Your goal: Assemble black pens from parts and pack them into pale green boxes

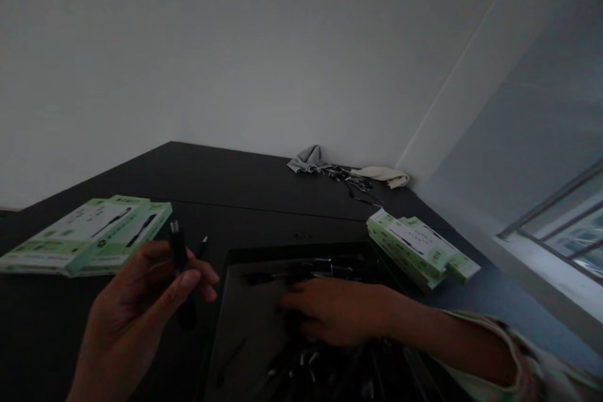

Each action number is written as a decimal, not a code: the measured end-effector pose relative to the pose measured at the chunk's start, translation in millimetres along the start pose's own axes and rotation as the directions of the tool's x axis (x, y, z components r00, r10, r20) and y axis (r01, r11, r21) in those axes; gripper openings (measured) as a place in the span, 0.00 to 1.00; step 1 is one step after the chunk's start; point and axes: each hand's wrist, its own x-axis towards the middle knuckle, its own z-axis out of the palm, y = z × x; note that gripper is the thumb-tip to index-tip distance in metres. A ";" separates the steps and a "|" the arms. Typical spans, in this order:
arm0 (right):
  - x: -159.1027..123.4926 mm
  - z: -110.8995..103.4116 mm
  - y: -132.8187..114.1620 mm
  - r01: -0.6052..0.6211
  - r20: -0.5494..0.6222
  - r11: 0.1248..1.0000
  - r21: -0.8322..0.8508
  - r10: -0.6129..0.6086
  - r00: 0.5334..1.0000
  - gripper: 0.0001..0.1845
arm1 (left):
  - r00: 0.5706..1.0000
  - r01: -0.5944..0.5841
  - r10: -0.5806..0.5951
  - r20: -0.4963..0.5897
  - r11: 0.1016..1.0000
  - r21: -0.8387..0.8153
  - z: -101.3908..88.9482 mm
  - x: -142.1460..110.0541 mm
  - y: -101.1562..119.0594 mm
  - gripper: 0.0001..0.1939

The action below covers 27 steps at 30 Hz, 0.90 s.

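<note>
- Left hand (pixel 132 320), closest to the camera and raised: clenched on a small black cylindrical part (pixel 178 250) with a metal tip, pinched upright between thumb and fingers.
- Right hand (pixel 334 311), palm down over a black tray (pixel 240 326): fingers loosely curved — cannot tell whether anything is held.
- Patterned sleeve (pixel 518 352) pushed up on the right forearm.
- Inside the tray, dark parts with metal glints (pixel 320 370), partly beneath the right hand.
- Thin black pointed piece (pixel 203 246) just beyond the left hand, on a black counter (pixel 226 182).
- Green-and-white boxes (pixel 80 232) lying flat to the left; a similar stack (pixel 414 248) beside the tray's far right corner.
- Farther back, against the wall: gray cloth (pixel 307 160), loose dark metal pieces (pixel 353 179), cream cloth (pixel 381 176).
- Far right, a window (pixel 556 232).
</note>
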 end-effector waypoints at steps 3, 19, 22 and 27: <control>-1.6 -6.0 6.5 -0.050 -0.070 0.999 0.001 0.050 0.996 0.17 | 0.999 0.035 -0.034 0.035 0.999 -0.030 -1.7 -0.2 -1.6 0.12; 24.9 17.9 -3.9 -0.062 -0.058 0.988 -0.145 0.054 0.997 0.17 | 0.999 0.024 -0.020 0.045 0.997 -0.078 -3.9 -2.5 1.2 0.12; 10.6 12.4 -8.4 -0.039 -0.039 0.991 -0.126 0.035 0.999 0.17 | 0.999 0.000 0.004 0.041 0.996 -0.087 -3.9 -2.6 2.4 0.11; -0.1 1.4 -9.3 -0.072 -0.030 0.991 -0.109 0.069 0.997 0.15 | 0.998 -0.019 0.023 0.054 0.997 -0.075 -2.9 -3.3 7.4 0.11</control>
